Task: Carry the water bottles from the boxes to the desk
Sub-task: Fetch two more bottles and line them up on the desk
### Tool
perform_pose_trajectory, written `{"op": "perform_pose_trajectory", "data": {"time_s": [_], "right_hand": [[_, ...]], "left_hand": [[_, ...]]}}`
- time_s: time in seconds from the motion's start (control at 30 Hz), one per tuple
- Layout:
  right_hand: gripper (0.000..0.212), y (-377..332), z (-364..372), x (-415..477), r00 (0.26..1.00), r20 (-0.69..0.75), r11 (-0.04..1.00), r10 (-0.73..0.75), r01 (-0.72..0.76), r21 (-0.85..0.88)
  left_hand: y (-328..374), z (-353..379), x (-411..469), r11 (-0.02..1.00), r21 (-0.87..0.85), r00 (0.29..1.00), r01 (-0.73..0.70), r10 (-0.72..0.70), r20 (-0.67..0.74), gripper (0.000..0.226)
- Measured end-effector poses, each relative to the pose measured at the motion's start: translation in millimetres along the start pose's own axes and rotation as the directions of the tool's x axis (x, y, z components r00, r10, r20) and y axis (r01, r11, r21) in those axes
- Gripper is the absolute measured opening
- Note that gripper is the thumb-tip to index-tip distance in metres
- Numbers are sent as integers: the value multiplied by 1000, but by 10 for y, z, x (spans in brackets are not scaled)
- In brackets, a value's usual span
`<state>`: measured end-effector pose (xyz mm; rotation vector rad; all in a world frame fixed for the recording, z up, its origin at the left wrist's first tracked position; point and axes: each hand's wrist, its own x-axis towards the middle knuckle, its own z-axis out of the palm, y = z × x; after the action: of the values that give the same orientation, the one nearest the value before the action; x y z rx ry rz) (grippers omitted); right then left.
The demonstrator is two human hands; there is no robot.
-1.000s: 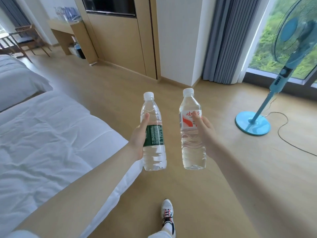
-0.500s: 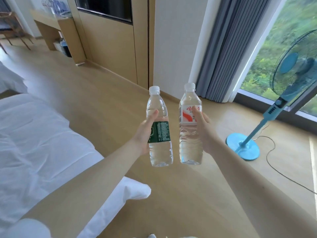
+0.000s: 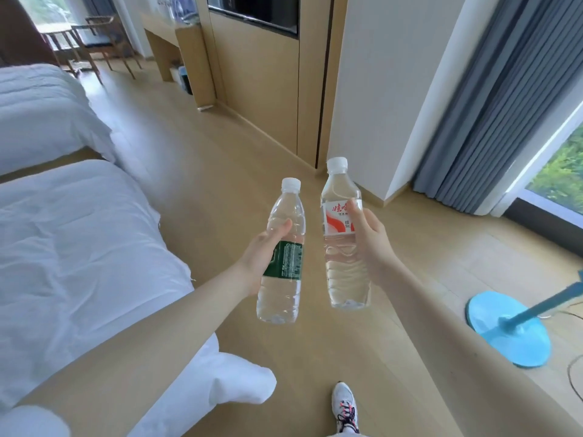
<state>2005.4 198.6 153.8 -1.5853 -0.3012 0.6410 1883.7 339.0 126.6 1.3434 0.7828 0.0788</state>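
The left hand (image 3: 260, 261) grips a green-label bottle (image 3: 288, 260) around its middle. The right hand (image 3: 373, 244) holds a red-label bottle (image 3: 342, 275) just beside it at 3 o'clock, not touching. Both bottles are nearly upright, capped, and held above the floor (image 3: 220, 184). A bed (image 3: 79, 247) lies at 9 o'clock, a fan base (image 3: 517, 342) at 4, a shoe (image 3: 345, 405) at 6, and the desk (image 3: 164, 33) far off at 11.

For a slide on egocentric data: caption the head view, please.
Left hand holds a green-labelled bottle, right hand a red-labelled bottle, beside a white bed.
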Motion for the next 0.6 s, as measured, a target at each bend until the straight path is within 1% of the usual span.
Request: {"op": "perform_pose_trajectory", "data": {"time_s": [0.1, 0.17, 0.23, 0.3, 0.4, 0.47, 0.5, 0.53, 0.6], "right_hand": [[42, -105, -223, 444, 999, 53, 1000, 7, -8, 18], [43, -167, -385, 721, 997, 80, 999, 23, -25, 33], [44, -200, -557, 988, 995, 94, 998, 38, -42, 36], [44, -201, -706, 1234, 994, 98, 997, 57, -62, 43], [49, -186, -855, 1548, 988, 120, 994, 93, -99, 49], [48, -179, -898, 1713, 983, 141, 991, 113, -122, 56], [47, -174, -902, 1790, 981, 154, 989, 120, -131, 63], [47, -172, -895, 1866, 978, 168, 988, 123, -136, 68], [46, -171, -843, 2028, 974, 189, 988, 122, -137, 68]], "left_hand": [[246, 271, 278, 999, -7, 995, 50, -51, -90, 41], [416, 451, 457, 999, 0, 992, 34, -34, -123, 33], [562, 616, 617, 999, -8, 986, 42, -43, -161, 31], [626, 723, 790, 998, -9, 980, 62, -63, -189, 44], [691, 838, 995, 998, -7, 972, 61, -61, -228, 53], [722, 881, 1104, 997, -18, 965, 80, -82, -250, 71], [737, 890, 1161, 996, -22, 963, 84, -87, -256, 76], [743, 879, 1231, 996, -22, 961, 87, -90, -263, 76], [775, 844, 1366, 996, -17, 955, 91, -92, -283, 63]]}}
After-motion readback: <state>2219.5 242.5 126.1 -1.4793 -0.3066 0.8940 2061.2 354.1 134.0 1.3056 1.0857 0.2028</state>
